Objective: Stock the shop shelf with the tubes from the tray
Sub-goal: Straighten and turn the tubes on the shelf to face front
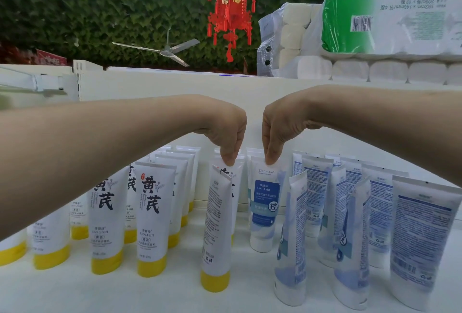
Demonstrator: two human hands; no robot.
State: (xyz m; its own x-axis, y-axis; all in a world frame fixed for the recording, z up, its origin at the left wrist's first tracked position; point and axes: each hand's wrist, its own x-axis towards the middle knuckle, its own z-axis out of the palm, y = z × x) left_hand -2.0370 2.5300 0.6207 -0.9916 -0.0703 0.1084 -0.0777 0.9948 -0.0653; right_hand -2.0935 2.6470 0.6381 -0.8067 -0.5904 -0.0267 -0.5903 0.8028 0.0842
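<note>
A white shelf surface point(175, 295) fills the lower frame, backed by a plain white panel point(175, 87). At upper right lie plastic-wrapped packs of white toilet rolls point(375, 25). A red paper lantern point(231, 5) hangs at top centre before a wall of green leaves point(75, 0).

Rows of yellow-capped white plastic tubes point(151, 212) stand cap-down at lower left, and rows of blue-and-white plastic tubes point(422, 237) at lower right.

My bare forearms reach in from both sides, wrists bent, hands drooping near each other but apart at mid-frame. My left hand point(225, 135) pinches the top seal of a white tube with a yellow cap point(216, 225), turned edge-on at centre. The grip may instead be on the tube just behind it; I cannot tell. My right hand point(280, 127) pinches the top of a white tube with a blue label point(265, 202), upright just right of centre. Both tubes stand cap-down on the shelf.
</note>
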